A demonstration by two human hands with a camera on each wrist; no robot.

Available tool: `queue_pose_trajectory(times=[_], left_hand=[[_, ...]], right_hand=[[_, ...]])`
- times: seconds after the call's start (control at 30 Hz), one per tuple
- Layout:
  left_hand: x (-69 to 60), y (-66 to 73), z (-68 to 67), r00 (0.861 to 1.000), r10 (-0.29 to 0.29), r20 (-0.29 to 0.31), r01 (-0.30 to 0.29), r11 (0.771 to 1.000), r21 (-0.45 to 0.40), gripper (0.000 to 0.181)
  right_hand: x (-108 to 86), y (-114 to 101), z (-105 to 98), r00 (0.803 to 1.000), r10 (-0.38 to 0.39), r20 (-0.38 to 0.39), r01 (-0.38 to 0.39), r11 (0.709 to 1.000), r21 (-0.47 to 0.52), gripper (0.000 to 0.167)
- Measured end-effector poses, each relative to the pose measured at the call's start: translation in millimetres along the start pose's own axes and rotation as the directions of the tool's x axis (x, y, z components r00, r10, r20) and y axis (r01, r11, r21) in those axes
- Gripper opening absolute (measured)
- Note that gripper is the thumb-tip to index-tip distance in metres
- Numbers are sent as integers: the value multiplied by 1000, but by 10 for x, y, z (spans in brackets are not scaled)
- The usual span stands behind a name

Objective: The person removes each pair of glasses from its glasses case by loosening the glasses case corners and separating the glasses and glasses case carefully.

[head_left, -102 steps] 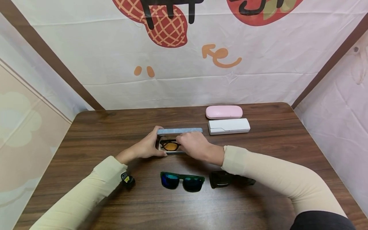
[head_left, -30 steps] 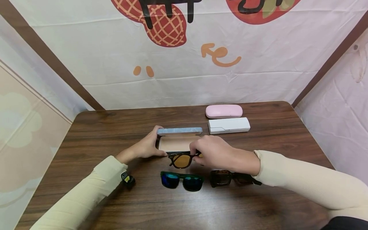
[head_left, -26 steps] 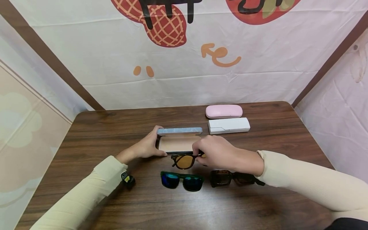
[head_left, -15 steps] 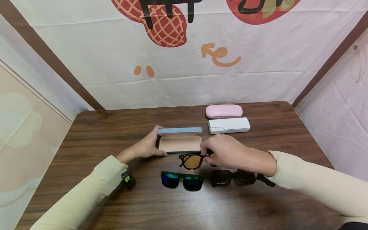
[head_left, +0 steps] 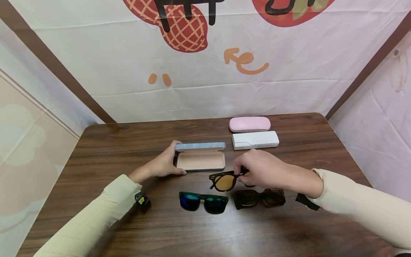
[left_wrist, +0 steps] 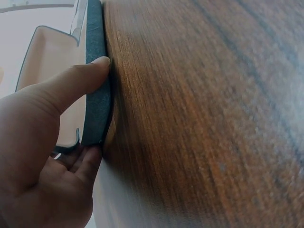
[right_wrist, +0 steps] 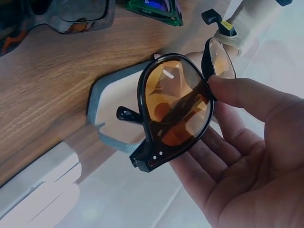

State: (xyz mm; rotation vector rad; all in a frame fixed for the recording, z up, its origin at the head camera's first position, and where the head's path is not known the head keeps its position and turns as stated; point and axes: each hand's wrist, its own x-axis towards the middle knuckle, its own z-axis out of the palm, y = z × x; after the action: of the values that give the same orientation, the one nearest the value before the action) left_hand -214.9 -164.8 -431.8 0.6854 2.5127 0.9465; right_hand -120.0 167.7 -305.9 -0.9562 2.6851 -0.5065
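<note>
The blue glasses case (head_left: 205,146) lies with its lid up and its beige inside bare. My left hand (head_left: 162,165) grips the case's left end, its thumb at the front edge; the left wrist view shows that thumb over the case's dark wall (left_wrist: 97,107). In front of the case's right part, my right hand (head_left: 264,169) pinches amber-lensed glasses (head_left: 226,183) near the bridge. The right wrist view has these black-framed glasses (right_wrist: 173,102) held up, their temples folded behind. Part of the far lens is hidden by the fingers in the head view.
Green-framed sunglasses with blue lenses (head_left: 215,206) lie in front, beside tortoiseshell sunglasses (head_left: 248,200). A white case (head_left: 257,140) and a pink case (head_left: 249,124) stand shut at the back right. Black wrist devices (head_left: 142,201) sit under the sleeves. A fabric backdrop (head_left: 205,101) rises behind the table.
The amber glasses have come out of the blue case and moved right and toward the front in my right hand. My left hand has stayed on the case.
</note>
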Motion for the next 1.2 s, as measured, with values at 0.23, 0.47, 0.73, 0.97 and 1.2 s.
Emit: queue_pose_trajectory(times=[0.23, 0.47, 0.73, 0.97, 1.2], left_hand=[[2, -7, -10, 1000, 0, 0, 0, 1000, 2, 97], [-7, -9, -7, 1000, -12, 7, 12, 1000, 5, 99], [-3, -17, 14, 1000, 15, -1, -15, 1000, 4, 96], [-14, 6, 4, 1000, 12, -3, -12, 1000, 0, 96], [-9, 2, 7, 1000, 2, -3, -2, 1000, 6, 97]], right_hand=[[-122, 119, -21, 1000, 22, 14, -23, 999, 43, 17], [-203, 218, -36, 999, 20, 39, -23, 997, 71, 20], [-325, 350, -64, 999, 12, 35, -15, 997, 80, 24], [-432, 485, -85, 999, 36, 36, -39, 995, 96, 24], [-561, 611, -120, 997, 67, 35, -70, 993, 94, 24]])
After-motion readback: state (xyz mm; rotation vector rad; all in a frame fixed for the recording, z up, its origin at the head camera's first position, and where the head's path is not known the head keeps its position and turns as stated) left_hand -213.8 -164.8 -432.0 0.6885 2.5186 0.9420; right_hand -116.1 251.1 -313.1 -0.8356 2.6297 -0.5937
